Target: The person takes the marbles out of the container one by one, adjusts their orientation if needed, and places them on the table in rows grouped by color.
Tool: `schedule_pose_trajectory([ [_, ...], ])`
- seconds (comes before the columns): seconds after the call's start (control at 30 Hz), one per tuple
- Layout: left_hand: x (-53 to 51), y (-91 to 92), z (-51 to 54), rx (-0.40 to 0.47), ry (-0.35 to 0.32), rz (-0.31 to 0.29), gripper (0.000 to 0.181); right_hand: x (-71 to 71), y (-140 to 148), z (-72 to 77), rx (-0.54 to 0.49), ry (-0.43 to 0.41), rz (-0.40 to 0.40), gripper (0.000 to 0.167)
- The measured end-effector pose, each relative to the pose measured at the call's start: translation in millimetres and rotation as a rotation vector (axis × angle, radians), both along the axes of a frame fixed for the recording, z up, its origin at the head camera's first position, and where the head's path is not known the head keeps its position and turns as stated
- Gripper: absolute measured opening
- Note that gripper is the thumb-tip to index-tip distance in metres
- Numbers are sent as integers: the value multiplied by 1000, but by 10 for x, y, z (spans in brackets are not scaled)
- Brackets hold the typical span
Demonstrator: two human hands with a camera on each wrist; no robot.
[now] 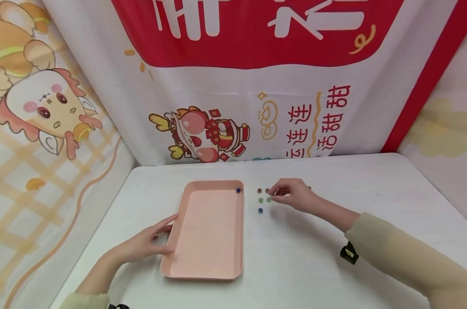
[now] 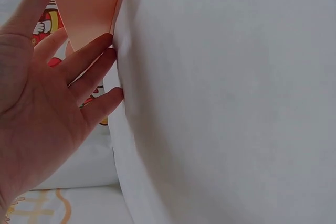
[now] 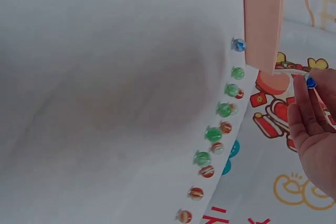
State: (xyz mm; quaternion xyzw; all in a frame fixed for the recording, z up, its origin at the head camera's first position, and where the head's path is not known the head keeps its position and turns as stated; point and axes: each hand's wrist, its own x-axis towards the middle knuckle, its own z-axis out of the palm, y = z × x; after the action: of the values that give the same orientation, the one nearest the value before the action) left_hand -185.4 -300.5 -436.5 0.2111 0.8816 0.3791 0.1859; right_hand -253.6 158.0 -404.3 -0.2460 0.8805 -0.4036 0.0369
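Note:
My right hand [image 1: 297, 195] is over the table, right of a pink tray [image 1: 240, 240]. In the right wrist view it pinches a blue marble [image 3: 311, 82] between thumb and fingertips. Below and beside its fingers, brown marbles [image 1: 259, 191], green marbles [image 1: 261, 200] and another blue marble [image 1: 260, 210] lie in short rows. My left hand [image 1: 142, 244] touches the tray's left side, its fingers spread and mostly straight. Inside the tray, one blue marble [image 1: 238, 190] sits at the far right corner.
Several green and reddish-brown marbles [image 3: 196, 193] form a line on the white table [image 1: 295, 266], some hidden behind my right hand in the head view. Printed cloth [image 1: 225, 94] hangs behind the table, with patterned cloth [image 1: 32, 184] on the left.

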Motion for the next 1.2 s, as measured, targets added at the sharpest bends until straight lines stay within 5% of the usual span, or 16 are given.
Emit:
schedule_pose_trajectory([
  [0.3,15,7,-5,37,-21,12,87,-17,100,-192,-20,-64,-51,21],
  [0.53,20,13,-14,17,0,14,87,-77,47,-371,10,-37,8,17],
  [1.2,54,19,16,48,27,-6,86,-80,-57,-522,159,-20,-28,18],
])
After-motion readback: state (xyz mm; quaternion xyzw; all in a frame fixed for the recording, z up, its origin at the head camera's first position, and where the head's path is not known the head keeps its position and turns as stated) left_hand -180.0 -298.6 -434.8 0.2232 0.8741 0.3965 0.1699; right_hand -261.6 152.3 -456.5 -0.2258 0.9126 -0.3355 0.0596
